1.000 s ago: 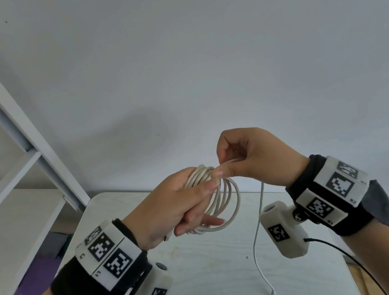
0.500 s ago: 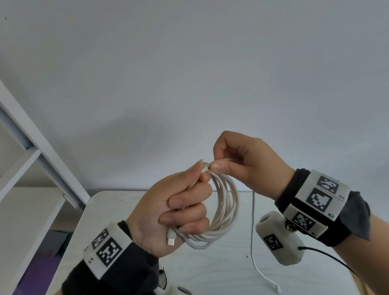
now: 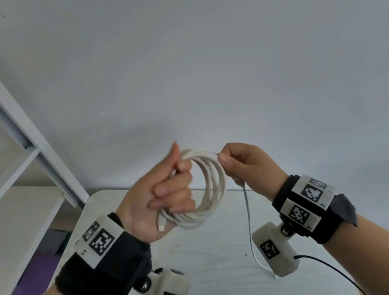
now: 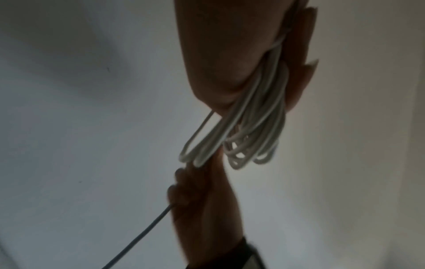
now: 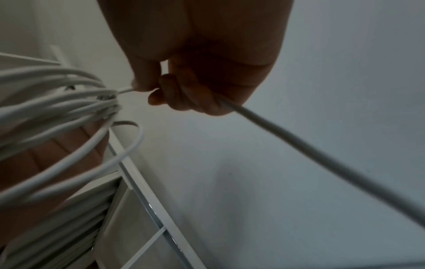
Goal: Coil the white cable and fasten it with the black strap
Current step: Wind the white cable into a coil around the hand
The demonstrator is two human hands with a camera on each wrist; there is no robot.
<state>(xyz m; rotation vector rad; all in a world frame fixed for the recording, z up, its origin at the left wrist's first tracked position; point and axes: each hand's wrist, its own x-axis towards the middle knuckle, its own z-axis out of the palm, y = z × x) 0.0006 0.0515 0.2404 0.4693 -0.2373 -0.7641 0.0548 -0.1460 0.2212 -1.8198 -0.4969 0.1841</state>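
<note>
Above table [image 3: 206, 260], left hand [image 3: 160, 198] fists white cable [image 3: 215, 182] coil; right hand [image 3: 250, 166] fingers pinch its strand.

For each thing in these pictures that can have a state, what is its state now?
white cable: partly coiled, several loops made, a loose tail hanging down to the table.
cable plug: free, sticking out below the left fist.
left hand: grips the coil.
right hand: pinches the loose strand beside the coil.
black strap: not in view.
</note>
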